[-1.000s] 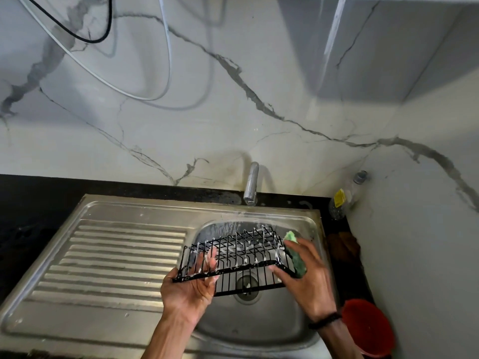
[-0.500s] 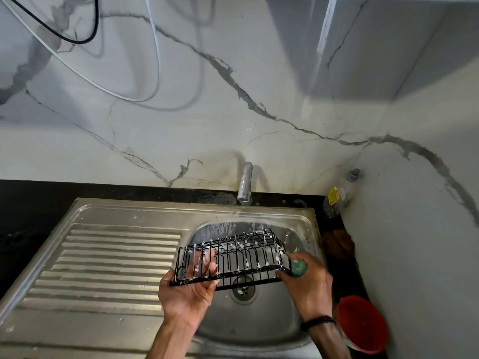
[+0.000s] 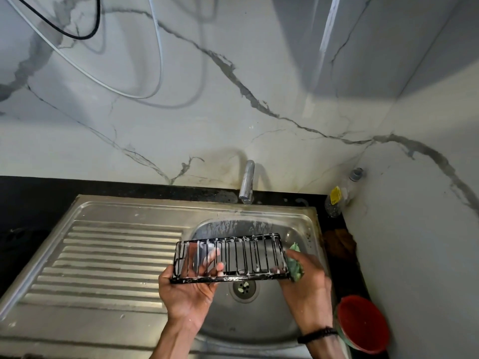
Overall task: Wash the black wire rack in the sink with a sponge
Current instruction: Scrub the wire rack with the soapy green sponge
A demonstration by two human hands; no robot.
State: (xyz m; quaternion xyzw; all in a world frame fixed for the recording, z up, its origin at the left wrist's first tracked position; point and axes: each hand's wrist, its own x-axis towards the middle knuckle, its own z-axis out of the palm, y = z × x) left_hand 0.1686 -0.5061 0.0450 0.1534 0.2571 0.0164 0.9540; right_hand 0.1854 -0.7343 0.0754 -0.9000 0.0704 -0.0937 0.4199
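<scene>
I hold the black wire rack over the sink basin, just above the drain, its soapy bars tilted up toward me. My left hand grips the rack's left end, fingers curled up behind the bars. My right hand pinches the green sponge against the rack's right end. The tap stands behind the sink; a red bowl sits to the sink's right on the dark desk
</scene>
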